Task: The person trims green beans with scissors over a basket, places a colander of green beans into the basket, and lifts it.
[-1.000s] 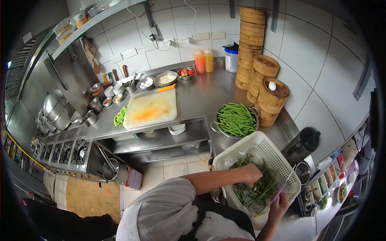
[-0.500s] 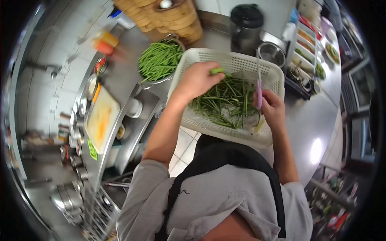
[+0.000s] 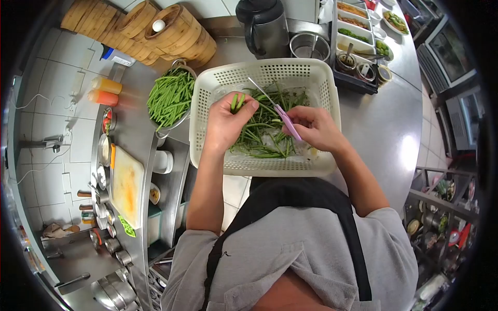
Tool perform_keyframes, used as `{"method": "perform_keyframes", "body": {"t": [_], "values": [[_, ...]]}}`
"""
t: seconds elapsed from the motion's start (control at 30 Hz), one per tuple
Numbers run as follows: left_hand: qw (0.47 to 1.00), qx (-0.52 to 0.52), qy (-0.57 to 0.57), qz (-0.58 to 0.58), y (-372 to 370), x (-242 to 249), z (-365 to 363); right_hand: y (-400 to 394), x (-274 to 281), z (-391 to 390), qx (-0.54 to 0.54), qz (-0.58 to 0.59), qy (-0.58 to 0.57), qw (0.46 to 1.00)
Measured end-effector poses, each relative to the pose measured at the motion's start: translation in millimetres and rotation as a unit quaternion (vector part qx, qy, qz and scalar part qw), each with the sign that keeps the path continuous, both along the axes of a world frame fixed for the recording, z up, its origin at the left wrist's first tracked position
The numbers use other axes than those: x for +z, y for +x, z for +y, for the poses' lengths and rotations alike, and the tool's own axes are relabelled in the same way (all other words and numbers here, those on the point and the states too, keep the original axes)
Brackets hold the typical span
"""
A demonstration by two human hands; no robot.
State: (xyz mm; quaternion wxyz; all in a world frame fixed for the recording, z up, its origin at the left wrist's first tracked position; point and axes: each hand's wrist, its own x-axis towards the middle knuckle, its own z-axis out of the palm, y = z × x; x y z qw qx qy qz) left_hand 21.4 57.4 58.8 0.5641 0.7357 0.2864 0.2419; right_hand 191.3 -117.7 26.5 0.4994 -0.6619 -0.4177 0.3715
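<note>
My left hand [image 3: 228, 118] is closed around a few green beans [image 3: 237, 102], whose pale ends show between the thumb and fingers. In my right hand [image 3: 317, 127] is a small knife [image 3: 287, 122] with a pink handle, its thin blade pointing up and left toward the left hand. Both hands are over a white plastic basket [image 3: 264, 168] with perforated sides. Inside the basket lie loose long green beans [image 3: 267, 150] on what looks like clear plastic. To the left, a metal colander [image 3: 162, 132] is heaped with trimmed green beans [image 3: 170, 98].
A stained cutting board [image 3: 127, 186] lies on the left counter, near sauce bottles [image 3: 104, 97]. Bamboo steamers [image 3: 181, 36], a dark jug [image 3: 263, 31] and a metal pot [image 3: 309, 47] stand behind the basket. Filled ingredient trays [image 3: 354, 31] are at the back right.
The knife has swung from upright to a leftward slant, and my hands are closer together. My left hand has turned with its beans. The view has shifted, so the basket appears further left.
</note>
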Motion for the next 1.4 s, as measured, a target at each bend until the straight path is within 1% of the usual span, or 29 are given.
{"method": "perform_keyframes", "body": {"t": [0.1,0.2,0.3,0.37,0.43,0.5,0.53,0.57,0.6,0.63,0.7,0.73,0.77,0.83,0.87,0.9,0.97,1.0,1.1,1.13,1.27,1.37,1.4], "values": [[0.999,-0.018,-0.031,0.010,-1,-6,-5,-1,-6,0,0.001,0.015,0.018,1.000],[0.999,-0.041,-0.001,-0.001,-1,-15,-4,-2,-4,0,0.004,0.013,0.023,1.000],[0.998,-0.065,-0.015,0.009,-2,-16,-7,-3,-2,-1,0.013,0.000,0.019,1.000],[0.998,-0.066,-0.008,0.015,-3,-14,-8,-2,-6,0,0.019,-0.004,0.020,1.000],[0.997,-0.068,-0.001,0.021,-5,-15,-9,-1,-17,2,0.011,0.025,0.056,0.998],[0.998,-0.031,-0.045,-0.024,-6,-18,-8,-1,-16,1,0.002,0.029,0.055,0.998],[0.998,-0.027,-0.043,-0.025,-7,-17,-6,-2,-15,2,-0.008,0.034,0.054,0.998],[0.984,0.032,-0.158,-0.077,-7,-13,-4,-3,-14,2,-0.003,0.034,0.055,0.998],[0.950,0.089,-0.269,-0.130,-7,-11,-1,-3,-11,2,-0.013,0.033,0.060,0.998],[0.950,0.093,-0.267,-0.133,-7,-10,2,-3,-10,2,-0.024,0.033,0.065,0.997],[0.908,0.172,-0.310,-0.224,-9,-9,10,-4,-11,2,-0.024,0.041,0.071,0.996],[0.898,0.180,-0.311,-0.252,-11,-12,16,-4,-11,2,-0.030,0.051,0.075,0.995],[0.898,0.183,-0.306,-0.257,-12,-12,18,-1,-10,2,-0.025,0.049,0.080,0.995],[0.885,0.221,-0.311,-0.265,-10,-6,13,1,-8,0,0.035,0.014,0.018,0.999],[0.886,0.211,-0.311,-0.271,-11,-8,12,-3,-8,0,0.036,0.066,0.014,0.997],[0.886,0.209,-0.312,-0.273,-12,-9,12,-4,-4,1,0.035,0.064,0.014,0.997],[0.886,0.167,-0.326,-0.284,-11,-13,9,-4,9,-1,0.052,-0.026,-0.039,0.998],[0.890,0.163,-0.327,-0.273,-11,-11,5,-4,6,-1,0.039,-0.004,-0.040,0.998],[0.892,0.128,-0.336,-0.273,-13,-14,-3,-1,-2,1,0.021,-0.012,-0.022,0.999],[0.892,0.142,-0.336,-0.267,-13,-16,-6,-2,-6,1,0.014,0.011,-0.011,1.000],[0.901,0.127,-0.307,-0.280,-15,-21,-11,-2,-1,1,0.022,0.001,-0.028,0.999],[0.892,0.153,-0.296,-0.307,-15,-15,-11,-1,-5,2,0.023,0.001,-0.016,1.000],[0.891,0.155,-0.295,-0.307,-15,-14,-10,-1,-2,1,0.028,0.002,-0.028,0.999]]}}
